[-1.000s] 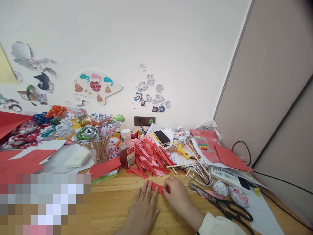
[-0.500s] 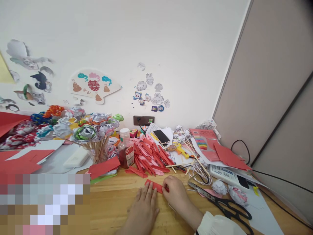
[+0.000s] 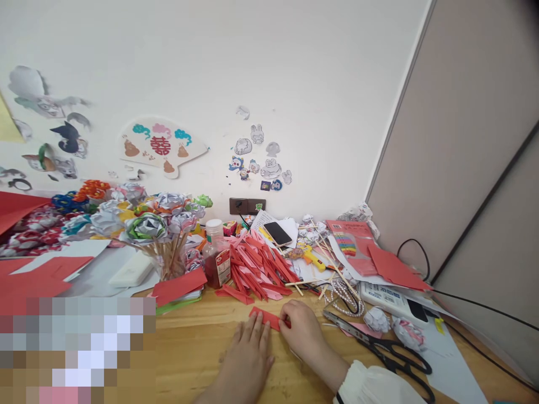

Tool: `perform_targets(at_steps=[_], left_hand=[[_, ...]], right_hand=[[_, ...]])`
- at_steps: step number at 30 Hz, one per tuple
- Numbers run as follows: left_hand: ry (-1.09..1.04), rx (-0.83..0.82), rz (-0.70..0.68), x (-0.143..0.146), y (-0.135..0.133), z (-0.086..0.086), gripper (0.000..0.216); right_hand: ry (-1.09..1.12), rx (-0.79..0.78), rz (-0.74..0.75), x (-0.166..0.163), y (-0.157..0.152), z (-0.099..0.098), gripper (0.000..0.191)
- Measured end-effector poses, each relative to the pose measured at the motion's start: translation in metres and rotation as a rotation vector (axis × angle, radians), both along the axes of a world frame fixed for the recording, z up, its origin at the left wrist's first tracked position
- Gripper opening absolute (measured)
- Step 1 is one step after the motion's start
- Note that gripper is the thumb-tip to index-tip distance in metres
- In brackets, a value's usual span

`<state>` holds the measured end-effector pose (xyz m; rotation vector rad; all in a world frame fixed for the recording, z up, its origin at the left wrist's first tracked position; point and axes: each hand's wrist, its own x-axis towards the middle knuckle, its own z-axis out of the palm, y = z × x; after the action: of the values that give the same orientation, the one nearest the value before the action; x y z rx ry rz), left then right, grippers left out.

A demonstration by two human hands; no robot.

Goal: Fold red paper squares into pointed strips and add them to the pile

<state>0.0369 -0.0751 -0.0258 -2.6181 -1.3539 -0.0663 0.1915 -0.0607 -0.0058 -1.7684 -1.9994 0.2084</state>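
A small folded strip of red paper (image 3: 269, 319) lies on the wooden table in front of me. My left hand (image 3: 251, 347) is flat, with its outstretched fingertips pressing on the strip's left part and near edge. At the strip's right end, my right hand (image 3: 300, 325) is closed, thumb and fingers pinching the paper. Just beyond the hands is a heap of folded red and pink paper strips (image 3: 261, 268). Large black-handled scissors (image 3: 379, 350) rest to the right of my right hand, over a piece of pink paper.
Behind the work spot stand a jar of dark liquid (image 3: 215, 261) and a bundle of sticks with paper flowers (image 3: 147, 229). A phone (image 3: 278, 234), a yellow glue gun (image 3: 314, 258), bead strings (image 3: 344, 297) and red sheets (image 3: 393, 266) crowd the back right. Stacked red paper (image 3: 179, 286) lies left.
Both hands stay in nearly the same place on the red paper strip. The view shifts very slightly; nothing else visibly moves.
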Motion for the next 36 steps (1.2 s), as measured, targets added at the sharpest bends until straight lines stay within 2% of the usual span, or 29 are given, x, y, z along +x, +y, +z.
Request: perform_targets(at_steps=[4, 9, 14, 18, 22, 27, 32, 36], left_hand=[[0.008, -0.072, 0.006, 0.001, 0.000, 0.005, 0.048], [-0.020, -0.162, 0.034, -0.001, 0.000, 0.010, 0.047], [-0.100, -0.188, 0.007, -0.006, 0.002, 0.019, 0.050], [-0.086, -0.257, 0.010, -0.007, -0.002, 0.037, 0.054], [-0.053, -0.294, 0.079, -0.006, -0.004, 0.052, 0.058], [-0.030, -0.254, 0.187, -0.011, 0.000, 0.057, 0.066], [0.012, -0.110, 0.231, -0.018, 0.010, 0.050, 0.070], [-0.071, 0.032, 0.231, -0.024, 0.026, 0.040, 0.056]], right_hand=[[-0.006, 0.051, 0.045, 0.000, -0.005, 0.000, 0.015], [-0.137, 0.241, 0.357, 0.004, -0.017, -0.003, 0.014], [-0.180, 0.255, 0.384, 0.020, -0.029, -0.009, 0.018], [-0.128, 0.241, 0.379, 0.036, -0.038, -0.007, 0.021], [-0.125, 0.223, 0.388, 0.044, -0.043, -0.004, 0.022], [-0.108, 0.226, 0.384, 0.043, -0.043, -0.003, 0.024], [-0.073, 0.241, 0.406, 0.041, -0.042, -0.003, 0.022], [-0.088, 0.229, 0.420, 0.036, -0.040, -0.003, 0.022]])
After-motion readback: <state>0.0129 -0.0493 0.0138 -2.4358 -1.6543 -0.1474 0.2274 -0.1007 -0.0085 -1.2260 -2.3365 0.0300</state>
